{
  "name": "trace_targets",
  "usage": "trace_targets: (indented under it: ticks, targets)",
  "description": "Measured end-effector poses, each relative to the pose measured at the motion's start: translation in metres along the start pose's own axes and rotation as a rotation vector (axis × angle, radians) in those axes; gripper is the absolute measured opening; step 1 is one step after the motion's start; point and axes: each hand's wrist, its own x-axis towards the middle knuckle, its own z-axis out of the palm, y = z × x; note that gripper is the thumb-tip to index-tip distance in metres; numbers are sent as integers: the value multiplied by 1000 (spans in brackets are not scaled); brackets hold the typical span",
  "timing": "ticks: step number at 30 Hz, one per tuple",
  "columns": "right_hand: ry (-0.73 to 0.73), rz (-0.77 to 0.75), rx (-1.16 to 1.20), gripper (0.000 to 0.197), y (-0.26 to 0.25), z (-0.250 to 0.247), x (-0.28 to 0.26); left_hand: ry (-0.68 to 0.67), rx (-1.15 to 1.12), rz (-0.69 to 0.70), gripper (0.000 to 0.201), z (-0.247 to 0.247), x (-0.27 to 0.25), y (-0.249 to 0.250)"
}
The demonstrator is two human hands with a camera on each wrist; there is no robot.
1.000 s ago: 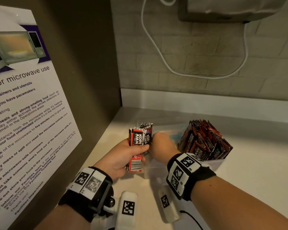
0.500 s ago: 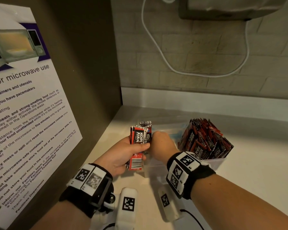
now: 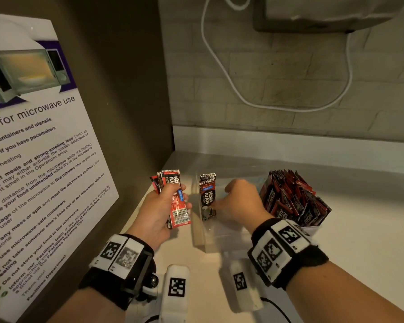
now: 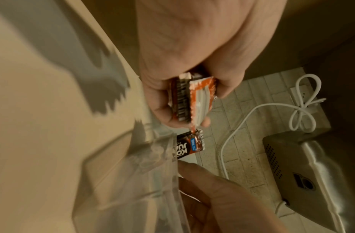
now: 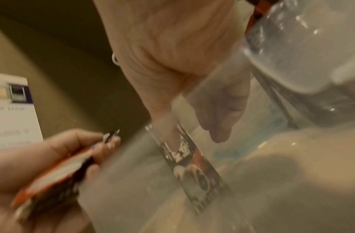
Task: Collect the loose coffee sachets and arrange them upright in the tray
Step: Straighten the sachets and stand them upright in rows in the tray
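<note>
Pale brick wall and a white surface (image 3: pixel 336 229) frame the corner. Right-hand fingers (image 5: pixel 173 138) pinch a single dark sachet (image 3: pixel 207 199) upright against the left wall of the clear tray (image 3: pixel 198 238); half a second ago this sachet was still up at the bundle, so it has just been drawn off and lowered into the empty compartment. The right hand (image 3: pixel 239 203) reaches inside the tray. Left-hand fingers (image 3: pixel 173 190) curl round the remaining bundle of sachets (image 3: pixel 173 197), now pulled apart to the left. The left hand (image 3: pixel 156 213) hovers beside the tray. The neighbouring compartment is packed with upright sachets (image 3: pixel 292 197), so judging by that, filling has begun on this side.
</note>
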Motion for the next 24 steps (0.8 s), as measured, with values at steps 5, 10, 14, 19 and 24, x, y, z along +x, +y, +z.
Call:
trace_targets:
  ticks: [5, 10, 14, 19, 24]
  targets:
    - [140, -90, 434, 30, -8, -17, -8, -20, -56, 82, 16, 3, -4, -1]
    - [24, -281, 551, 34, -29, -17, -33, -2, -64, 185, 19, 20, -4, -3]
    - [122, -398, 289, 41, -34, -6, -43, -15, -52, 230, 12, 33, -5, -2]
    - [85, -347, 394, 21, -28, -3, -37, -16, -59, 229, 19, 34, -8, 3]
    - [-105, -219, 752, 16, -18, -12, -37, -1, -69, 249, 21, 25, -5, 10]
